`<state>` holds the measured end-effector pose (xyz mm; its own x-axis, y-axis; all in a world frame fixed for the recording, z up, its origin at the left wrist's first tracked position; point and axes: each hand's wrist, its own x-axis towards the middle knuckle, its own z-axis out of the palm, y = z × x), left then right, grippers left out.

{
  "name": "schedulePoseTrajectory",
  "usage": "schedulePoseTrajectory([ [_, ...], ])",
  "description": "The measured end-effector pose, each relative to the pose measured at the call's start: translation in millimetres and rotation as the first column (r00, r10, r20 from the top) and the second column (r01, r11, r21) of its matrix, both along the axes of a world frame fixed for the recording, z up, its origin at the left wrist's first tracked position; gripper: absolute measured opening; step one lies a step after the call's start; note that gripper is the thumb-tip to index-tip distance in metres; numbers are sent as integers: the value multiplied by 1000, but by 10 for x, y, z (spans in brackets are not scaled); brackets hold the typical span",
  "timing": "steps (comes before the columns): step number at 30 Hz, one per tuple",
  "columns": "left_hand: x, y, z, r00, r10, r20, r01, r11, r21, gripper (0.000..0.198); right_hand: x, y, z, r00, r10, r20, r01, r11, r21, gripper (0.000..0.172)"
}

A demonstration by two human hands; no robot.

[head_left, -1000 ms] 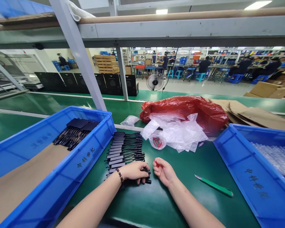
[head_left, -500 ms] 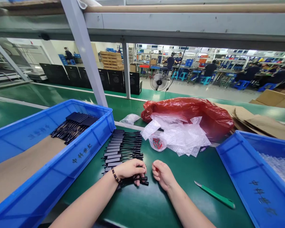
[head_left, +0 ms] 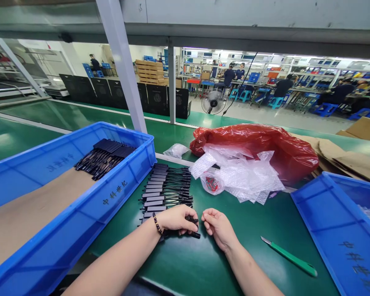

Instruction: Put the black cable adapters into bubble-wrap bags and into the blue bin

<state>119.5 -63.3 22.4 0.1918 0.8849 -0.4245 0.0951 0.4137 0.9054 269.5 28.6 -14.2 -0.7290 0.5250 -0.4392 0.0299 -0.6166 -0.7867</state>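
Note:
My left hand (head_left: 181, 219), with a beaded bracelet at the wrist, is closed on a black cabled part (head_left: 196, 235) whose round end sticks out past the fingers. Just to its right, my right hand (head_left: 218, 227) is pinched, thumb against fingertips; anything between them is too small to make out. Beyond the left hand, a row of black cabled parts (head_left: 156, 190) lies side by side on the green table (head_left: 234, 263), flat boxes to the left and cable ends to the right. My left wrist and fingers cover the nearest ones.
A blue bin (head_left: 117, 197) at left holds more black parts on cardboard. Another blue bin (head_left: 323, 230) stands at right. A green-handled knife (head_left: 292, 257) lies on the table, blade pointing away. Behind are bubble bags (head_left: 246, 176), a red plastic bag (head_left: 265, 139) and a small bag (head_left: 212, 184).
The view has shifted, so the scene sits farther right. My hands have come closer together, and the right fingers have gone from a loose curl to a pinch. The left still grips the part.

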Motion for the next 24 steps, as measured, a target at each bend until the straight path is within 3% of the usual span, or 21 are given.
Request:
schedulePoseTrajectory([
  [7,25,14,32,1000,3,-14,-2,999,44,16,51,-70,15,994,104,39,-108,987,115,41],
  [10,23,15,41,1000,-17,-24,18,999,48,14,64,-96,54,989,143,48,-147,983,113,41],
  [14,15,12,6,998,45,-54,-45,999,3,14,71,-136,75,982,184,51,-188,978,89,40],
  [24,22,11,-42,995,83,-63,-85,996,-28,14,33,-265,48,989,138,54,-145,974,172,43],
])
